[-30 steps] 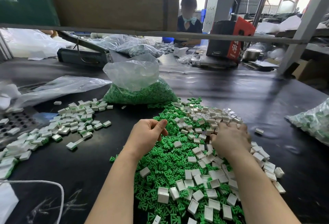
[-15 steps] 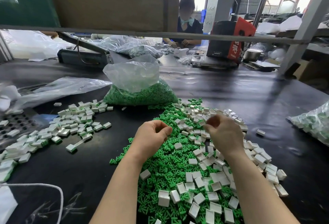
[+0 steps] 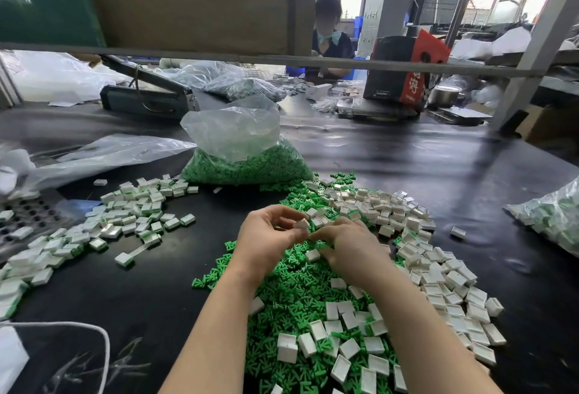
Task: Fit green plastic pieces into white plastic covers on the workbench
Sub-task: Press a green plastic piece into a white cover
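Fingers of left hand [image 3: 266, 238] and right hand [image 3: 347, 243] pinch white cover [image 3: 301, 224]; clear bag [image 3: 242, 149] holds green pieces [image 3: 247, 169].

Your tabletop [image 3: 407, 168] is glossy black. Straight ahead of you lies a heap of bright green pieces [image 3: 282, 293], with plain white covers [image 3: 438, 274] scattered over it toward 3 o'clock. At 12 o'clock a clear bag [image 3: 241, 149] shows more green through its film. At 9 o'clock the assembled pieces [image 3: 131, 215] are white with green edges. At 1 o'clock, far off, stands a black box with a red panel [image 3: 404, 71].
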A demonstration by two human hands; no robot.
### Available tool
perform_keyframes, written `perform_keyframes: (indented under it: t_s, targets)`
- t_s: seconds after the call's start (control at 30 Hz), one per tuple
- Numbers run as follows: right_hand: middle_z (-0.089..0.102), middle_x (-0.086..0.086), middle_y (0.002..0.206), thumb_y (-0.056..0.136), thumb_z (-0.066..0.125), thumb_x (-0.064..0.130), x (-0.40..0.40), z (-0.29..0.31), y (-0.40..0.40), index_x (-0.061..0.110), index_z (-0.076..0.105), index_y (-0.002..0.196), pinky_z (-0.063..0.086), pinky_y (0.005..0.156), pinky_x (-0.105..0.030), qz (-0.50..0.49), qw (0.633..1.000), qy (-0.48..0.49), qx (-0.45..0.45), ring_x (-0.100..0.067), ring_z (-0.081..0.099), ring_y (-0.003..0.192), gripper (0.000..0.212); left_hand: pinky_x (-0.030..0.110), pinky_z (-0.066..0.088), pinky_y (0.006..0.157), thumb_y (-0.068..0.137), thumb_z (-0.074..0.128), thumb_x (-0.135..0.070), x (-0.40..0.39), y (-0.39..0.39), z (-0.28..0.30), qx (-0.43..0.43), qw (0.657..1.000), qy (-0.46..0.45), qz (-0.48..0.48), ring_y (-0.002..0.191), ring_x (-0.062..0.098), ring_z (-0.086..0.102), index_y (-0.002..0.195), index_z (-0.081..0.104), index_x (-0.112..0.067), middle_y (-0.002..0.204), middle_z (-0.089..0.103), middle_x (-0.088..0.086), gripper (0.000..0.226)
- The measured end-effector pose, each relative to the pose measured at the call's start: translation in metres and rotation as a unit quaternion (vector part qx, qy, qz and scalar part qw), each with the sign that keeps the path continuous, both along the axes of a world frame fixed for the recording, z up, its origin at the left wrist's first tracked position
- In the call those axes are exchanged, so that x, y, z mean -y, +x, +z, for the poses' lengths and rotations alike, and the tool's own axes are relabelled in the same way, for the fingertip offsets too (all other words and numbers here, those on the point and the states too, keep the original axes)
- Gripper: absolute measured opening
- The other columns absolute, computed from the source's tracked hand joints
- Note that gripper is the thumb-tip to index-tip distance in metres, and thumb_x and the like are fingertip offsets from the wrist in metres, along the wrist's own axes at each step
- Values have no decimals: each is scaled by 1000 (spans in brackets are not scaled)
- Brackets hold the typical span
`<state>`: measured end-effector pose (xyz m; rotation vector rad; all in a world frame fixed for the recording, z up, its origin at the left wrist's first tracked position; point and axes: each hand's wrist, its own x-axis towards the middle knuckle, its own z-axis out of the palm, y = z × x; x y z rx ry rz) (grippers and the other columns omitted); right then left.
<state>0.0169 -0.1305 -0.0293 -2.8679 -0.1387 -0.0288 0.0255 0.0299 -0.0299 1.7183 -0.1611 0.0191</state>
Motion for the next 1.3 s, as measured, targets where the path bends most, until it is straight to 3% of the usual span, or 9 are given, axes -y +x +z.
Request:
perform_keyframes:
  t_s: [0.23,0.37,0.43,0.53,0.7,0.93,1.07,1.23,1.3]
  targets:
    - [64,5,104,90,65,24,2,-4,4,23,62,99,46,84,-32,-13,999,28,23,-16,53,99,9,18,52,62,85,73,-10,-1,-1,2,-2,997,-71,-33,72,13,70,99,69,-15,82,74,11,15]
    - [63,8,86,88,69,21,3,-2,1,23,60,86,49,76,-26,-19,987,158,28,-11,59,82,9,16,51,61,96,58,-9,0,0,4,-16,995,-90,-44,71,13,70,107,63,-13,79,74,5,13]
    - [64,4,80,88,71,18,2,2,-2,22,62,85,47,65,-20,-32,954,294,38,-9,60,73,10,18,51,60,99,51,-12,0,0,4,-22,995,-84,-49,70,12,68,106,63,-12,76,73,1,14]
    - [69,-11,90,88,69,14,0,11,-7,15,69,100,53,68,-24,-30,877,480,25,-15,65,78,12,21,51,61,103,42,-13,2,-1,6,-32,992,-100,-63,65,12,65,102,66,-9,72,72,2,24]
    - [71,-6,83,88,68,9,-3,15,-12,9,69,98,43,61,-21,-14,796,604,-9,-6,58,65,10,24,51,60,105,37,-14,2,-2,7,-33,988,-141,-55,58,11,61,99,66,-10,68,69,2,29]
    - [70,-6,78,86,67,4,-2,16,-10,10,65,88,41,64,-28,-6,741,671,-20,-15,52,67,6,21,54,56,103,38,-11,-1,-3,10,-63,976,-197,-65,67,17,72,102,60,-7,81,76,10,22]
    - [62,-6,75,86,67,2,-2,15,-9,11,66,84,40,64,-28,-3,746,666,-21,-16,50,68,9,22,54,55,103,35,-10,-2,-3,10,-54,978,-196,-56,68,21,73,99,57,-8,82,76,12,22]
    - [67,-9,83,85,67,0,-4,15,-10,11,70,93,40,67,-29,-2,750,661,-6,-23,53,77,13,16,48,58,93,61,-22,1,-1,7,-22,989,-138,-40,64,4,63,88,67,-13,72,71,-6,12]
    - [70,-11,88,85,68,1,-3,15,-10,11,72,97,40,70,-31,-3,750,661,-7,-25,53,83,16,13,43,54,80,70,-34,-1,-1,9,-24,989,-142,-23,56,0,52,91,70,-11,66,65,-11,25]
